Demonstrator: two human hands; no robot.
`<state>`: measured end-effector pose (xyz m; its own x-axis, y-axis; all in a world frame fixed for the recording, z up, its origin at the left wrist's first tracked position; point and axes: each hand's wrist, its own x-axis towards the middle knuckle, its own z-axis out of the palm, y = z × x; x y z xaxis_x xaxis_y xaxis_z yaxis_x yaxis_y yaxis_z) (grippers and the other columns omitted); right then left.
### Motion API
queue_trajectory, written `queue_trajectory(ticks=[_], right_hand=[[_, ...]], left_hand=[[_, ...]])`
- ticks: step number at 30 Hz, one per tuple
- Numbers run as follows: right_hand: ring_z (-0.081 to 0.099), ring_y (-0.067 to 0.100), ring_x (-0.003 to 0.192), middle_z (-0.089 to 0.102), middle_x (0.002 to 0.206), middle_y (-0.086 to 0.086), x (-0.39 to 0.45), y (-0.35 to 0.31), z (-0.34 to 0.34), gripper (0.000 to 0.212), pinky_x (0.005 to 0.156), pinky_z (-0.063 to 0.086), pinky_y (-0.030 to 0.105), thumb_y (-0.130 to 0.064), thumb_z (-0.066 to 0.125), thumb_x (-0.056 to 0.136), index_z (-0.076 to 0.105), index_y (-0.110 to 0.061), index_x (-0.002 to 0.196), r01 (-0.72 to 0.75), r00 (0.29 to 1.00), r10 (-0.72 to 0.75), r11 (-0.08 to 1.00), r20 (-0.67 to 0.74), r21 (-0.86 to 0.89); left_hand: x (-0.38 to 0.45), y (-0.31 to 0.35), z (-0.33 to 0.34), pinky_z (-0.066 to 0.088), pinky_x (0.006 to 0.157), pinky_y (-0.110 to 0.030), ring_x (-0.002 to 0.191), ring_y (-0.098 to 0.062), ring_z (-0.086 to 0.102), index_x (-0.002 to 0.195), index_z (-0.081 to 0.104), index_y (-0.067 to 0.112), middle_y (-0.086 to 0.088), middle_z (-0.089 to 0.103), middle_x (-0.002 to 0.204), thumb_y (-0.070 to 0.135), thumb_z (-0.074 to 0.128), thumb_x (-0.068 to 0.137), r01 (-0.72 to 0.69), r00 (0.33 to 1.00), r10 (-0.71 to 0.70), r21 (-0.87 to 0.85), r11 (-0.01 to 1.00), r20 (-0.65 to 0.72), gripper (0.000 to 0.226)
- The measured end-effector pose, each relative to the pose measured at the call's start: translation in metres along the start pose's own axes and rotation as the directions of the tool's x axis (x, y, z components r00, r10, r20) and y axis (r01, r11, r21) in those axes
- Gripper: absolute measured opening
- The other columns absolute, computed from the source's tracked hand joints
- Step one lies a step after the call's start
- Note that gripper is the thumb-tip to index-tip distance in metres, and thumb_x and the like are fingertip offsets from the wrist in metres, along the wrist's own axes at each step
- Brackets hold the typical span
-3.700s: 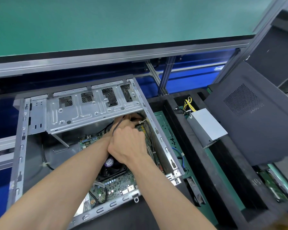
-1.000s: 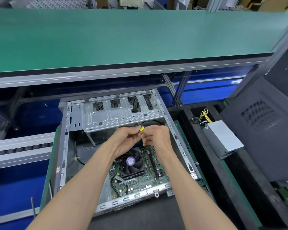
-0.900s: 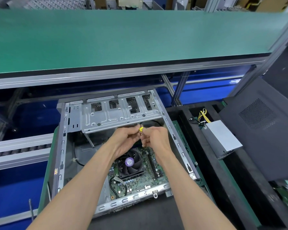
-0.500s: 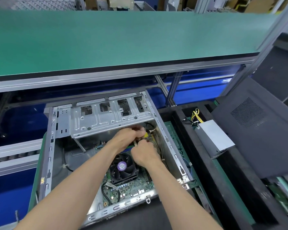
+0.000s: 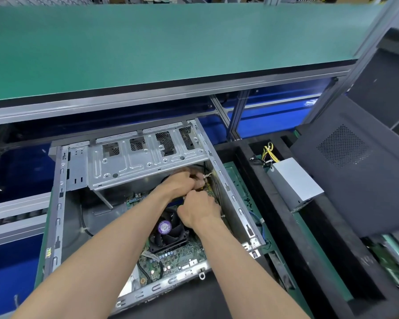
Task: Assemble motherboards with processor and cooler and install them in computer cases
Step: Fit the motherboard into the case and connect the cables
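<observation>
One case (image 5: 129,203) lies open on its side in front of you, and the motherboard (image 5: 175,254) already sits inside it, flat against the floor panel. Cooler (image 5: 167,229) is on the board, black fan with a purple hub label, so processor and cooler look done, though the processor itself is hidden beneath. Both your hands are deep at the far right corner of the board, under the edge of the silver drive cage (image 5: 143,157). Your left hand (image 5: 182,183) has its fingers curled down around something small among the thin cables (image 5: 206,176); a speck of yellow shows between the hands, likely a connector, but too small to be sure. Your right hand (image 5: 198,210) is fisted just below it, knuckles up; what it pinches, if anything, you cannot tell from here. Judgement: you are on wiring, seating a lead on the board's far edge. Left to do, as far as it shows: the grey power supply (image 5: 295,180) is outside the case in the black tray (image 5: 320,261) to your right, its yellow-and-black leads loose, and the dark side panel (image 5: 355,169) leans beyond it, not fitted.
</observation>
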<state>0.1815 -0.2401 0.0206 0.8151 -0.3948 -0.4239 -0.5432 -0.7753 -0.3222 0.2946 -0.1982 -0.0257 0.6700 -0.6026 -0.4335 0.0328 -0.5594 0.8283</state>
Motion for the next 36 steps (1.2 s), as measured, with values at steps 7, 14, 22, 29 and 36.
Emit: queue_trajectory(ticks=[7, 14, 22, 29, 36], right_hand=[[0.059, 0.037, 0.113, 0.061, 0.124, 0.016, 0.003, -0.001, 0.004, 0.033, 0.079, 0.043, 0.040, -0.022, 0.050, 0.096, 0.062, -0.005, 0.122, 0.032, 0.998, -0.029, 0.998, 0.059, -0.049], [0.058, 0.038, 0.114, 0.060, 0.126, 0.016, 0.005, 0.000, 0.004, 0.034, 0.077, 0.040, 0.041, -0.024, 0.050, 0.097, 0.060, -0.008, 0.125, 0.052, 0.996, -0.049, 0.998, 0.075, -0.045], [0.058, 0.038, 0.114, 0.061, 0.125, 0.017, 0.004, -0.002, 0.003, 0.033, 0.077, 0.040, 0.042, -0.022, 0.050, 0.096, 0.060, -0.006, 0.124, 0.058, 0.995, -0.054, 0.997, 0.083, -0.057], [0.058, 0.038, 0.114, 0.061, 0.126, 0.017, 0.004, -0.001, 0.002, 0.035, 0.077, 0.039, 0.041, -0.024, 0.050, 0.097, 0.059, -0.006, 0.126, 0.064, 0.995, -0.058, 0.996, 0.087, -0.065], [0.059, 0.037, 0.113, 0.061, 0.126, 0.017, 0.004, 0.000, 0.002, 0.034, 0.077, 0.041, 0.040, -0.023, 0.049, 0.096, 0.061, -0.007, 0.124, 0.076, 0.994, -0.070, 0.994, 0.079, -0.080]], left_hand=[[0.004, 0.007, 0.008, 0.046, 0.078, -0.024, 0.093, -0.009, 0.063, 0.088, 0.063, 0.038, 0.008, 0.070, 0.098, 0.038, 0.068, 0.093, -0.055, 0.983, 0.089, 0.198, 0.979, -0.163, 0.007], [0.005, 0.007, 0.014, 0.049, 0.090, -0.033, 0.101, -0.020, 0.062, 0.095, 0.062, 0.031, -0.002, 0.070, 0.107, 0.036, 0.068, 0.094, -0.112, 0.961, 0.180, 0.301, 0.947, -0.209, 0.008], [0.005, 0.004, 0.014, 0.039, 0.069, -0.020, 0.090, -0.013, 0.062, 0.090, 0.067, 0.032, 0.007, 0.070, 0.101, 0.033, 0.073, 0.087, -0.144, 0.948, 0.222, 0.315, 0.938, -0.229, 0.008], [0.006, 0.002, 0.014, 0.034, 0.051, -0.008, 0.065, -0.002, 0.051, 0.093, 0.068, 0.032, 0.019, 0.056, 0.071, 0.031, 0.072, 0.087, -0.137, 0.952, 0.225, 0.364, 0.921, -0.210, 0.008], [0.008, 0.004, 0.013, 0.037, 0.048, -0.008, 0.061, -0.007, 0.054, 0.074, 0.062, 0.034, 0.010, 0.060, 0.067, 0.024, 0.072, 0.080, -0.143, 0.956, 0.229, 0.387, 0.911, -0.184, 0.016]])
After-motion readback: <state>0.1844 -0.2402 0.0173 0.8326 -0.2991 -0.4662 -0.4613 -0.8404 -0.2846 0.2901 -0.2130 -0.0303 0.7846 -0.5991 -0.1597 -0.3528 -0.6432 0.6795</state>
